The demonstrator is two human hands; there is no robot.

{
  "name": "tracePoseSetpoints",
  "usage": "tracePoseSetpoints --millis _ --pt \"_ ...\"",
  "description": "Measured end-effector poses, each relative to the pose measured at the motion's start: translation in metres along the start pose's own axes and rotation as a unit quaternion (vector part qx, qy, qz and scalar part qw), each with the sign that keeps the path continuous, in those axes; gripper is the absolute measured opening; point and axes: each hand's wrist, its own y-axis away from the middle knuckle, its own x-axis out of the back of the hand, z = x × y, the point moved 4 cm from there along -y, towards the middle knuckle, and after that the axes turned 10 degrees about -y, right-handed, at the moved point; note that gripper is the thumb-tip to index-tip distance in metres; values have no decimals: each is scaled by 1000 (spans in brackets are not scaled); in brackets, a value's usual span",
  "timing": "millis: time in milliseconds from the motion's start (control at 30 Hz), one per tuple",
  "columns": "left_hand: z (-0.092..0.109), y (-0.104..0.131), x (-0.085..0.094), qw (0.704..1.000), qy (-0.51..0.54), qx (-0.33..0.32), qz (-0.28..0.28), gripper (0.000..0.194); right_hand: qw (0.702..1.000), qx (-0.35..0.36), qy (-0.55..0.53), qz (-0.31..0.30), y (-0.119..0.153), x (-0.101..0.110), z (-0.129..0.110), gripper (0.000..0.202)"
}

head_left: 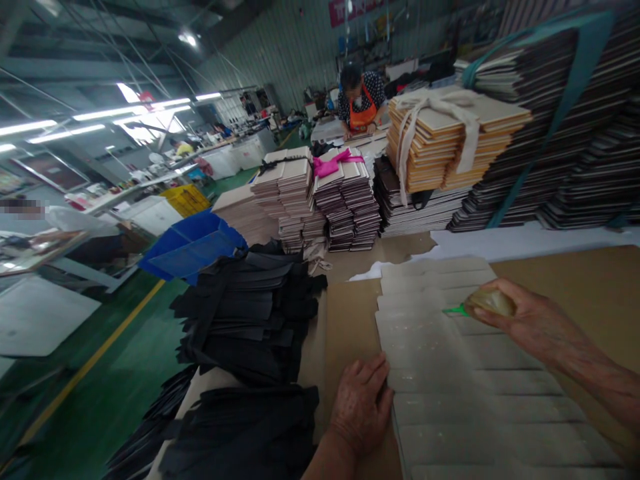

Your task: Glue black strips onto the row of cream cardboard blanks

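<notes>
A person's right hand [523,310] clamped round a green-nozzled squeeze bottle [494,303], overlapping grey-beige panels [445,367] beneath it, left hand [361,405] palm-down at their edge, its grip unclear, black strips [250,307] left of it.

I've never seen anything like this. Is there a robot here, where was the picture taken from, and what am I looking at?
There's no robot, just a person working with two bare hands. The camera is worn on that person's head, looking forward and down. The right hand holds a small bottle with a green nozzle, pointed over a row of pale grey pieces. The left hand lies at their left edge, on a brown surface. Further left are piles of black strips. Behind stand tied stacks, and beyond them is a co-worker in orange.
</notes>
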Motion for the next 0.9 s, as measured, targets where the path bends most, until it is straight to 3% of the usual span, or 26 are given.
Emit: tracePoseSetpoints --millis 200,333,467,700,900 --pt "-3 1 -5 1000 -16 2 0 53 999 -32 -12 10 2 3 2 57" --pt "-5 1 -5 1000 -19 0 3 54 1000 -12 -22 7 2 7 4 53" --pt "-7 2 -6 1000 -24 -9 15 54 999 -13 -6 40 3 16 11 51" --pt "-10 4 -10 998 -38 -21 38 55 999 25 -21 26 7 10 11 43" --pt "-10 4 -10 996 -53 -26 65 54 996 4 7 85 10 38 33 41"
